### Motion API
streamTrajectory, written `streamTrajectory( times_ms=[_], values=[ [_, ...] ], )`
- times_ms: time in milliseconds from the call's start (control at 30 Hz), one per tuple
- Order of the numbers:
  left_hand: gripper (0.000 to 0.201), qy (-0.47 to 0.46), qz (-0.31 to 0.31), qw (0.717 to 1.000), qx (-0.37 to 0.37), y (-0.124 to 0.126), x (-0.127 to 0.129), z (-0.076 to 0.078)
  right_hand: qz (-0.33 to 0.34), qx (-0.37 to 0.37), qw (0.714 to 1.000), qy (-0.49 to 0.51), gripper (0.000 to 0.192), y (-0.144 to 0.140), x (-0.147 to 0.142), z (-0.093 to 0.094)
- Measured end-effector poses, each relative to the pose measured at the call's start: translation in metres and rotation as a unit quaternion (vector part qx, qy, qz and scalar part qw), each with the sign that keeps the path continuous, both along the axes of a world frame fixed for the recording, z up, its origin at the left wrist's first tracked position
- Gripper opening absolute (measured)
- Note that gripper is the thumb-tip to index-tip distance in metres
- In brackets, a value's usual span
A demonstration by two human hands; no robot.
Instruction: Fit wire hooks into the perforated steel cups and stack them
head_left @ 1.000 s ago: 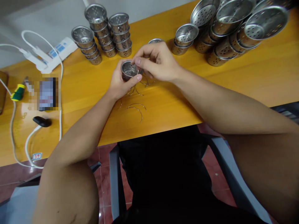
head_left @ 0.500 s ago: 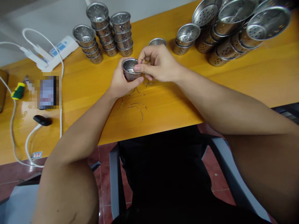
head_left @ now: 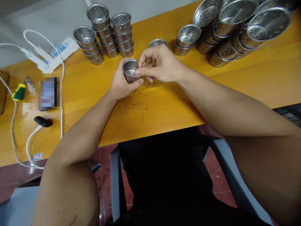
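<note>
My left hand [head_left: 121, 78] is wrapped round a small perforated metal strainer cup [head_left: 129, 66], its open mouth tipped up towards me. At the cup's right rim, my right hand [head_left: 157, 64] is closed in a pinch, with the thumb tip over the opening. Whatever those fingers hold is too small or hidden to make out. Below both hands, several thin curved wires [head_left: 141, 110] lie loose on the yellow table [head_left: 169, 110]; some are partly covered by the hands. Another strainer cup [head_left: 158, 42] stands just behind my right hand, partly hidden by it.
Stacked strainer cups [head_left: 108, 37] stand at the back left. A short stack [head_left: 187, 39] and larger stacked strainers [head_left: 235, 31] occupy the back right. To the left are a power strip [head_left: 62, 50] with white cables, a phone [head_left: 48, 93], a green-yellow handle [head_left: 19, 92] and a black plug-like piece [head_left: 42, 121].
My right thumb tip has lowered slightly at the cup's rim, and the cup has tilted a little. Both hands otherwise stay in place.
</note>
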State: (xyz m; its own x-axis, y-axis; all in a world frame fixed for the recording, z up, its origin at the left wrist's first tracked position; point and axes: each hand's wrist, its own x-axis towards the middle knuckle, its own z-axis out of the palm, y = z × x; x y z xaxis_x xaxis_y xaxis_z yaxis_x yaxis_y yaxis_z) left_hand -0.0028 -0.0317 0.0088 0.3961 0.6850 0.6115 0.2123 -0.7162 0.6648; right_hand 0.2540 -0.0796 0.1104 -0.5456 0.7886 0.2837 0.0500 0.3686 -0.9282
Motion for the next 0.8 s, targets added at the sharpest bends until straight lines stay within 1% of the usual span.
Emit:
streamTrajectory(
  times_ms=[67, 167, 200, 267, 333, 400, 500, 567, 633, 667, 733, 800],
  values=[
    [0.083, -0.003, 0.017, 1.000, -0.009, 0.001, 0.002, -0.001, -0.020, 0.038, 0.999, -0.009, 0.064, 0.000, 0.001, -0.001],
    [0.081, -0.023, 0.047, 0.998, -0.022, 0.002, 0.005, -0.001, -0.086, 0.119, 0.989, -0.007, 0.061, -0.001, 0.002, -0.002],
    [0.081, -0.028, 0.057, 0.998, -0.024, 0.002, 0.006, 0.000, -0.106, 0.138, 0.985, -0.013, 0.061, -0.002, 0.002, -0.002],
    [0.080, -0.034, 0.075, 0.996, -0.025, 0.003, 0.006, 0.003, -0.127, 0.152, 0.979, -0.045, 0.059, -0.003, 0.004, -0.002],
    [0.077, -0.037, 0.092, 0.995, -0.026, 0.004, 0.006, 0.005, -0.128, 0.151, 0.976, -0.086, 0.055, -0.004, 0.005, -0.001],
    [0.075, -0.046, 0.097, 0.994, -0.024, 0.006, 0.006, 0.004, -0.121, 0.155, 0.975, -0.107, 0.050, -0.004, 0.006, -0.001],
    [0.078, -0.056, 0.081, 0.995, -0.003, 0.010, 0.006, -0.002, -0.093, 0.172, 0.976, -0.094, 0.046, -0.004, 0.008, -0.001],
    [0.079, -0.049, 0.090, 0.995, 0.007, 0.011, 0.006, -0.004, -0.075, 0.180, 0.977, -0.089, 0.047, -0.004, 0.008, 0.000],
    [0.082, -0.040, 0.099, 0.994, 0.004, 0.010, 0.008, -0.005, -0.064, 0.179, 0.976, -0.108, 0.049, -0.006, 0.008, 0.002],
    [0.086, -0.044, 0.092, 0.995, 0.007, 0.009, 0.008, -0.005, -0.060, 0.177, 0.975, -0.122, 0.048, -0.008, 0.008, 0.003],
    [0.094, -0.069, 0.058, 0.996, 0.029, 0.007, 0.010, -0.004, -0.053, 0.174, 0.973, -0.143, 0.049, -0.009, 0.007, 0.005],
    [0.098, -0.090, 0.025, 0.994, 0.055, 0.005, 0.010, -0.003, -0.053, 0.176, 0.971, -0.155, 0.049, -0.011, 0.005, 0.005]
  ],
)
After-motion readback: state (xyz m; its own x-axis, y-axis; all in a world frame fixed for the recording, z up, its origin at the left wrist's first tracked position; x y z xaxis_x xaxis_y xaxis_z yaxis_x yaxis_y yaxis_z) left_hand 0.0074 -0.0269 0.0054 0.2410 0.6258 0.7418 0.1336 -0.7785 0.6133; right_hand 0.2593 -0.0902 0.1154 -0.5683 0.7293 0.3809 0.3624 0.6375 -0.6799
